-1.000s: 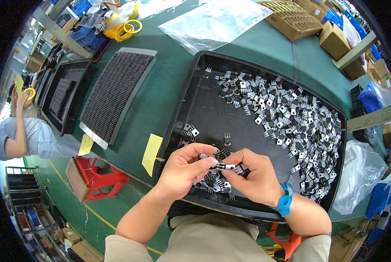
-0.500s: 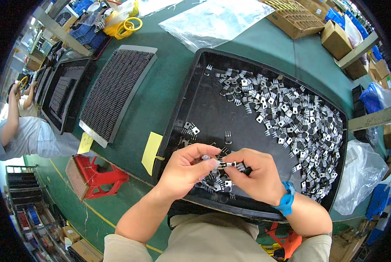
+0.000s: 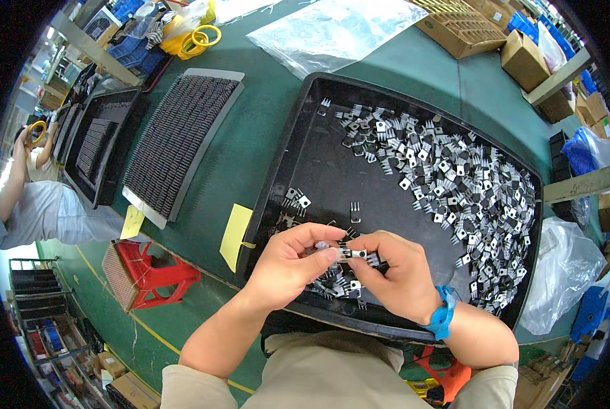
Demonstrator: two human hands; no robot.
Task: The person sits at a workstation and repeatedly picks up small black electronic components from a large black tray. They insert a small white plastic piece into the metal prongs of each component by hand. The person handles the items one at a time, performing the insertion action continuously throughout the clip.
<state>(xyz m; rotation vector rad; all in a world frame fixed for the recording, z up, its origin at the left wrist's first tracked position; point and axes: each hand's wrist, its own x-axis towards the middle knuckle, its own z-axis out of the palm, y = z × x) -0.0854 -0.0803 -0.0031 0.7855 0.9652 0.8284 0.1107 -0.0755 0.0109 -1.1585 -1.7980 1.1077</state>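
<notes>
Over the near part of a black tray (image 3: 288, 146), both my hands meet in front of me. My right hand (image 3: 400, 273), with a blue band at its wrist, pinches a small transistor (image 3: 356, 254) with a metal tab and a hole. My left hand (image 3: 288, 262) is closed in a pinch on a small whitish piece, mostly hidden by its thumb and forefinger. The transistor's leg end meets the left fingertips. Below the hands lies a small heap of transistors (image 3: 346, 286). A single transistor (image 3: 355, 212) lies just beyond them.
A large pile of transistors (image 3: 448, 184) fills the tray's right side. Left of the tray stand a yellow card (image 3: 236, 238) and a panel of dark parts in rows (image 3: 182, 136). Plastic bags (image 3: 332, 34) lie beyond. Another person (image 3: 39, 211) works at far left, near a red stool (image 3: 158, 273).
The transistor in my right hand has come slightly left, closer to the left fingertips, and its metal tab now shows more. My left hand has barely moved.
</notes>
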